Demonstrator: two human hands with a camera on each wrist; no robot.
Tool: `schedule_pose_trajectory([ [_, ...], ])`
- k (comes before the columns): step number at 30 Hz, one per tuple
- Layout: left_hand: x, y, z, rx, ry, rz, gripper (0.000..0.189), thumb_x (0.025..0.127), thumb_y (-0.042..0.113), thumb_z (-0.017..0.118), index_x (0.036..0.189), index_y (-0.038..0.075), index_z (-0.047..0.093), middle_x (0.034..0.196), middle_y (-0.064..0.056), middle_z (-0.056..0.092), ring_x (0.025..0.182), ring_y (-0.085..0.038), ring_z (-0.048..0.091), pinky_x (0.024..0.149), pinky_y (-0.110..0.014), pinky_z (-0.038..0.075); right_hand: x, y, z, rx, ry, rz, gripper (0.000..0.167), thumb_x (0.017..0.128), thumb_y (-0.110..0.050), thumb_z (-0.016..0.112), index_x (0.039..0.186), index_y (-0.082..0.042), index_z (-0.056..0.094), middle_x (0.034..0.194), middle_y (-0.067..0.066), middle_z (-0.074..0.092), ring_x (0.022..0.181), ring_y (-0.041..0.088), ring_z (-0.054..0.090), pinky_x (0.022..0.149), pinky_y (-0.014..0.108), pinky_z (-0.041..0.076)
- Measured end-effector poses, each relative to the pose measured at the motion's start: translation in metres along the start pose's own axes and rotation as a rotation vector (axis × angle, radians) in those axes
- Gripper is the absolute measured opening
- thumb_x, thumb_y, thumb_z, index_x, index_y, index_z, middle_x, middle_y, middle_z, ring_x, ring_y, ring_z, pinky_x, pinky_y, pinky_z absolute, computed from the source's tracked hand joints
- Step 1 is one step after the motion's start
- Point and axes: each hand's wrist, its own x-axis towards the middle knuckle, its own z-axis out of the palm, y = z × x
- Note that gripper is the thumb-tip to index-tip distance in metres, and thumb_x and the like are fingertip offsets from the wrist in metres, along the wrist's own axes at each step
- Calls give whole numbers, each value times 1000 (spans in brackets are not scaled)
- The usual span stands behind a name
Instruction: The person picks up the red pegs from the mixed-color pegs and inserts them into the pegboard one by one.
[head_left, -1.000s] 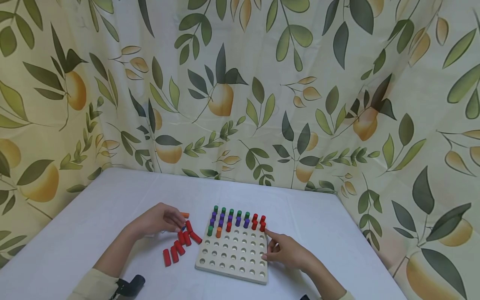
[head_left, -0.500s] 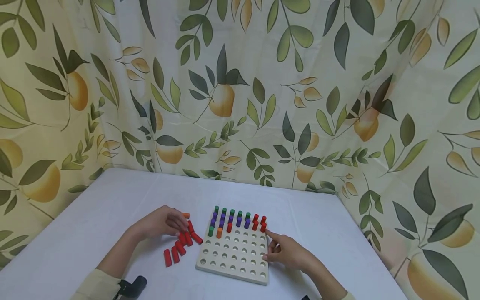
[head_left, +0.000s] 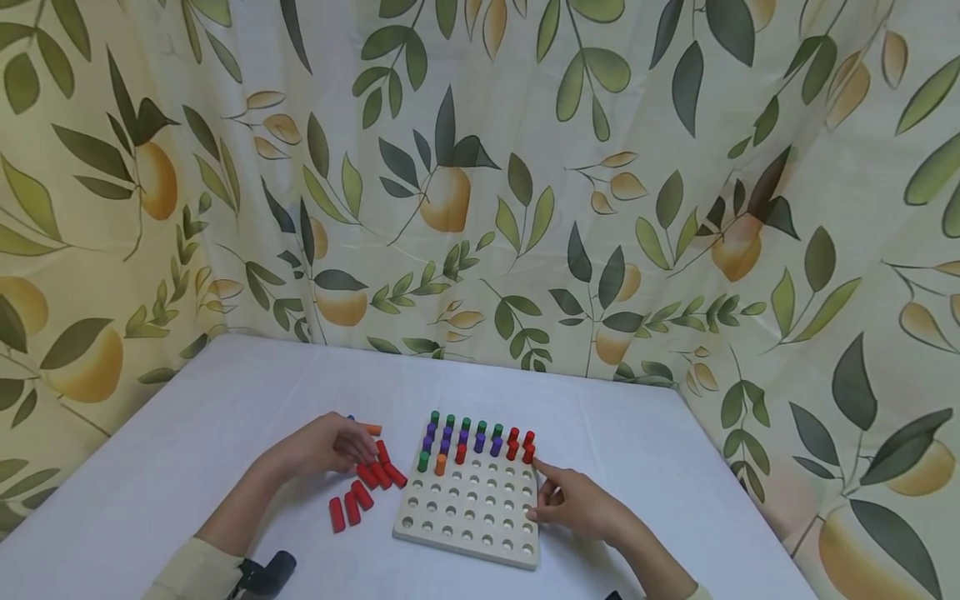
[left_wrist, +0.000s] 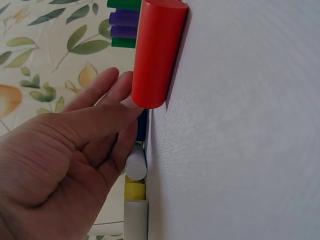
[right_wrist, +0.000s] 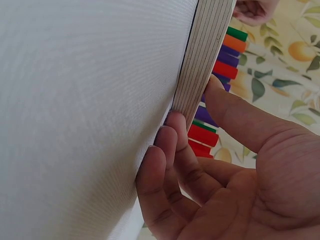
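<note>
Head view: right fingers grip the pegboard; left fingers (near red pegs), I can't tell.

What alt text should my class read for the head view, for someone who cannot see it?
A person's right hand holds the right edge of a pegboard while the left hand is by loose red pegs. Green, purple, red and orange pegs stand in the pegboard's far rows. Behind the white table hangs leaf-patterned cloth.

The right grip holds a layered board bearing coloured pegs.
</note>
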Motion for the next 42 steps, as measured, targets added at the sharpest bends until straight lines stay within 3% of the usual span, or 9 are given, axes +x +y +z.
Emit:
schedule_pose_trajectory([
  [11,-2,2,0,32,15,13,29,83,-13,77,105,7,76,96,-1,74,91,-20,71,83,-37,59,1,3,1,11,3,-7,87,86,-22,87,154,5,40,87,2,58,77,18,54,63,28,43],
  [18,-5,1,-10,57,-5,74,29,86,-10,77,108,9,77,99,-1,74,91,-19,70,83,-33,58,0,2,1,12,-7,-25,87,87,-23,86,154,7,40,87,2,57,78,18,54,64,29,42],
  [23,-6,8,-14,47,9,100,27,88,-7,76,111,8,76,103,-3,75,94,-18,70,86,-32,57,0,1,0,7,-4,-26,87,87,-23,86,154,7,40,87,2,57,78,18,54,63,28,42],
  [28,-3,15,-8,28,2,108,24,88,-2,78,109,9,76,100,-3,74,90,-20,70,84,-32,58,-1,0,0,3,-2,-19,87,87,-24,86,154,7,40,87,2,57,78,18,54,63,28,42],
  [35,0,11,1,33,-32,83,26,84,-2,83,106,11,76,92,1,72,84,-20,69,77,-30,59,1,1,1,13,-1,-10,87,87,-23,86,154,6,40,87,2,57,78,18,54,64,28,43],
  [42,0,15,-4,13,18,97,28,85,0,83,111,10,77,101,1,74,91,-20,71,84,-33,59,-2,-1,1,2,8,-19,86,87,-23,86,153,7,40,87,2,57,77,18,53,63,27,42],
])
